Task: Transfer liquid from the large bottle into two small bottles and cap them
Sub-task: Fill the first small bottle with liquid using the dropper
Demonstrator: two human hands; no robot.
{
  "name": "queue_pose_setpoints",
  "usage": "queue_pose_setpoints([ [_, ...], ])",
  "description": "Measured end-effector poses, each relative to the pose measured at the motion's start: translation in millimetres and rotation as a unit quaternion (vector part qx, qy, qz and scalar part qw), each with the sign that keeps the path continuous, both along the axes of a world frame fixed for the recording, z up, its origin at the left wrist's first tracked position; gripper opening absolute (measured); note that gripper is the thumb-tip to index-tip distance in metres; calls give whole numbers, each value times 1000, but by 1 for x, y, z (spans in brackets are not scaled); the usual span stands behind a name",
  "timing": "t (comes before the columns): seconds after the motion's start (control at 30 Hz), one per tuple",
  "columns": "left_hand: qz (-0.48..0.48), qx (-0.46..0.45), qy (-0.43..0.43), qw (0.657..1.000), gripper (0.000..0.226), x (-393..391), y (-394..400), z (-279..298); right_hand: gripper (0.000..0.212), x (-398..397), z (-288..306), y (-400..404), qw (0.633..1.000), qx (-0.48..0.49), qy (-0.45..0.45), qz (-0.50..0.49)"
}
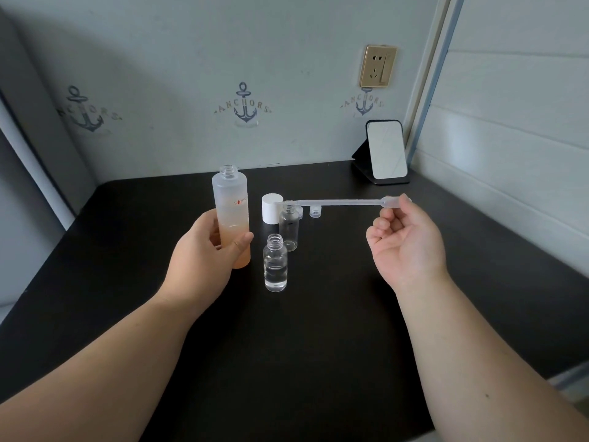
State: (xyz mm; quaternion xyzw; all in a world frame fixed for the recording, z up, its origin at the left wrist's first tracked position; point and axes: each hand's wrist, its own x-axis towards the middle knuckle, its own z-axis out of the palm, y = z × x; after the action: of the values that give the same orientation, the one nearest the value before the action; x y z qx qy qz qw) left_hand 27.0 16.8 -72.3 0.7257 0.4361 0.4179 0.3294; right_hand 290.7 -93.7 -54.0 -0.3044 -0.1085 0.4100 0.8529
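Our left hand [204, 250] wraps the uncapped large bottle [230, 215] upright on the table [350, 330], steadying it for drawing. Our right hand [403, 237] pinches the pipette [338, 203] bulb, its tip at the far small bottle [289, 226] mouth, probably to dispense. Nearer stands the part-filled small bottle [275, 263], uncapped. A white cap [272, 208] and small clear caps [315, 211] crowd behind; a mirror [385, 149] stands well apart.

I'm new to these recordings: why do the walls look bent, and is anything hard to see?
Head view: the wide-angle lens bows the wall panels and desk edges; soft light from the right leaves the left wall shadowed; the mirror reflects pale glare; the clear pipette and small bottles look faint against the dark desk.
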Motion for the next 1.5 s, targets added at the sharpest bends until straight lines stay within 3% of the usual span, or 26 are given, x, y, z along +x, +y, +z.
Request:
queue_pose_setpoints([
  [0.1,-15,11,-5,1000,38,-1,-5,3,14,1,0,0,1000,7,5,1],
  [0.27,-27,51,15,998,52,-1,-11,10,26,1,1,-1,1000,21,3,2],
  [0.57,-25,84,40,995,55,-1,-8,7,29,1,0,-1,999,25,-22,-5],
  [0.67,-12,84,44,995,46,-1,-5,5,30,2,0,-1,999,18,-41,-15],
  [1.07,37,130,106,985,51,-4,0,0,24,2,-1,-1,995,10,-80,-50],
  [1.23,27,164,123,978,53,-2,-2,-1,11,0,-1,-1,994,14,-100,-35],
  [1.33,27,173,127,976,53,-1,-2,-2,17,-5,0,-2,991,14,-135,-14],
  [1.5,27,177,131,975,54,1,-2,-2,12,-15,-1,-3,963,-4,-268,38],
])
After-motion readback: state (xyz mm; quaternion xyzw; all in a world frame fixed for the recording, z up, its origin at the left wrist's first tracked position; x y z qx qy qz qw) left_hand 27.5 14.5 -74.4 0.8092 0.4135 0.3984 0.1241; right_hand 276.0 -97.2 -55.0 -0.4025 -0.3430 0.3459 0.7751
